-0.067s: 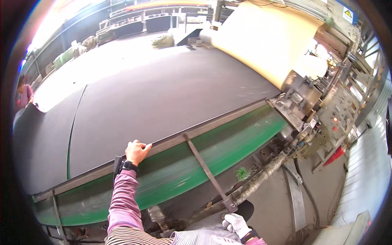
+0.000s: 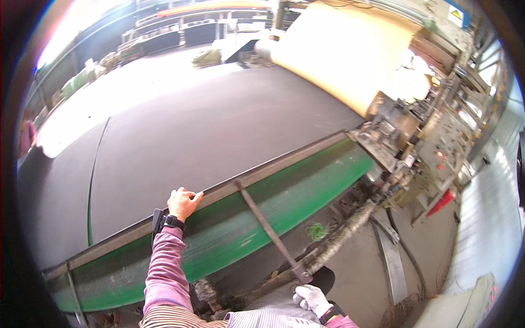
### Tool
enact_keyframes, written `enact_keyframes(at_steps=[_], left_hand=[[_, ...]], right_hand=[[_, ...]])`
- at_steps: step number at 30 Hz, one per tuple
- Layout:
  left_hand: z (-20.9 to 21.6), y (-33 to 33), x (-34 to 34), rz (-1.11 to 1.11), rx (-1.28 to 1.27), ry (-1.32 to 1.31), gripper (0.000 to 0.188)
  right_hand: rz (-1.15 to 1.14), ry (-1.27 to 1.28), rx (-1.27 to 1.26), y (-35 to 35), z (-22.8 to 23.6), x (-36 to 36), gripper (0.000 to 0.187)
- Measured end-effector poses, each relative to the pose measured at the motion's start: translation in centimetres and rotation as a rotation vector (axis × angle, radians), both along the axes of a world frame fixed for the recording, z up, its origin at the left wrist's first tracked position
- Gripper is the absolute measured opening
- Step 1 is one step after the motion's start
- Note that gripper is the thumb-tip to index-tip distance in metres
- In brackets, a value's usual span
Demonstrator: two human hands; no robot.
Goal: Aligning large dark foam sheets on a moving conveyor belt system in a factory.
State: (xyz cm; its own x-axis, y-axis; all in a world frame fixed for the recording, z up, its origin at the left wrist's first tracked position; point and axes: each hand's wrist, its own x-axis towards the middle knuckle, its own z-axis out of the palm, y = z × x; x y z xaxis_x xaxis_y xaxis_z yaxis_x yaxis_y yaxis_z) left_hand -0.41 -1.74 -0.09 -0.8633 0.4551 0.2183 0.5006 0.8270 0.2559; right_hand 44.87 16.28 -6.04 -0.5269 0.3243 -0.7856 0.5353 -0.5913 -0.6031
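Blk sheet [image 2: 208, 131] spans wide; L hand [image 2: 185, 203] at near edge [image 2: 123, 229], R hand [image 2: 310, 299] well off rail [image 2: 284, 164]; both grips unclear.

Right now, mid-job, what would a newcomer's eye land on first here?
Probably the broad dark sheet across the middle, and the big, brightly lit yellow roll at the upper right. Next comes the vivid green band below the metal rail along the sheet's near edge. The bare left hand is at that rail.
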Motion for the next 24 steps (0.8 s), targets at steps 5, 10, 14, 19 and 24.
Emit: enact_keyframes(at_steps=[5, 10, 14, 19, 24], left_hand=[[-1.9, 2.1, -1.8, -0.285, 0.394, -0.215, 0.043], [-4.7, -8.2, -4.7, 0.006, -0.048, 0.204, 0.039], [-3.9, -14.2, -4.5, 0.251, 0.104, 0.077, 0.039], [-1.6, -8.2, -1.5, 0.107, 0.107, 0.058, 0.037], [-0.3, 0.5, -0.1, 0.059, 0.032, 0.018, 0.039]], right_hand=[[0.045, -0.027, 0.024, 0.1, -0.1, 0.4, 0.024], [0.056, 0.009, 0.046, 0.2, -0.5, 1.0, 0.026], [0.046, 0.015, -0.007, 0.5, -0.8, 0.9, 0.026], [0.054, -0.009, -0.037, 0.7, -0.8, 0.5, 0.024], [0.019, -0.042, -0.035, 0.6, -0.8, 0.3, 0.023]])
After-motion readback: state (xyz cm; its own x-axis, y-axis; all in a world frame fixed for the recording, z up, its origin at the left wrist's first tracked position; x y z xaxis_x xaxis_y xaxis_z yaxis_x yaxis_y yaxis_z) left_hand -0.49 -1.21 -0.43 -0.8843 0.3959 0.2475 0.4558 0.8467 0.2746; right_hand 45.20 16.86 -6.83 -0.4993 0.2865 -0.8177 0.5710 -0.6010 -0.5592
